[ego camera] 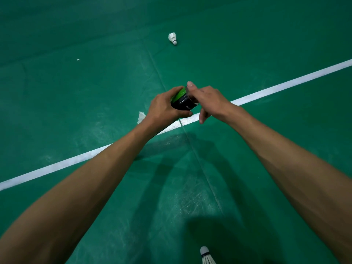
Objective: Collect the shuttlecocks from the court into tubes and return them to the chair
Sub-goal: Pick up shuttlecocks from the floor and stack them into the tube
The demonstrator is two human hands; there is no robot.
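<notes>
Tube (183,101), black and green, lettering (188,107) unreadable, gripped by left hand (162,109)

My bare arms reach forward and down, the left forearm (85,178) coming in from the lower left and the right forearm (285,159) from the lower right, wrists close together mid-view. My left grip (162,109) is turned back-of-hand up, fingers and thumb curled round the body of a black and green cylindrical tube (183,101). My right grip (209,101) sits at the tube's end, its thumb (190,85) stretched along the upper edge and one finger (202,118) pointing down; its other fingers are hidden, so I cannot tell whether they pinch anything.
</notes>
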